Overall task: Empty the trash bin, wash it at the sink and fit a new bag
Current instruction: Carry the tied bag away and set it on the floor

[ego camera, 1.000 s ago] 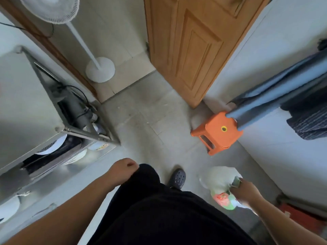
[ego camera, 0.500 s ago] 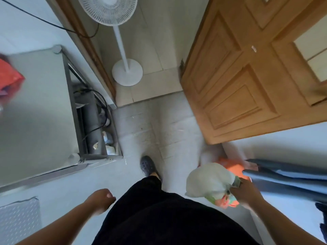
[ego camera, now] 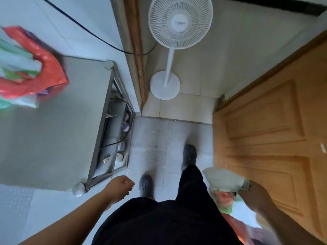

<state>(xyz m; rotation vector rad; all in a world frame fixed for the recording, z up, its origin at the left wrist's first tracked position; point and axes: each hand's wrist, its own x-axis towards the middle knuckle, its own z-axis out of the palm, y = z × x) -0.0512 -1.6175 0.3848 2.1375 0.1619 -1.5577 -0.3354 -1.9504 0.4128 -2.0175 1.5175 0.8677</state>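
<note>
My right hand (ego camera: 254, 192) grips the gathered neck of a filled, pale green translucent trash bag (ego camera: 223, 181) at my right hip, close to the wooden door. Red and green waste shows through its lower part. My left hand (ego camera: 121, 187) is a loose fist with nothing in it, swinging beside my left thigh near the corner of the steel table. My feet in dark clogs stand on the grey floor tiles. No trash bin or sink is in view.
A steel table (ego camera: 53, 124) with cables and jars on its lower shelves fills the left; red and green plastic bags (ego camera: 30, 71) lie on it. A white standing fan (ego camera: 178, 23) stands ahead past the doorway. An open wooden door (ego camera: 274, 131) lines the right.
The view has swung left and forward: the fan and doorway are now straight ahead and the orange stool is out of view. The bag stays in my right hand; my left fist has swung forward.
</note>
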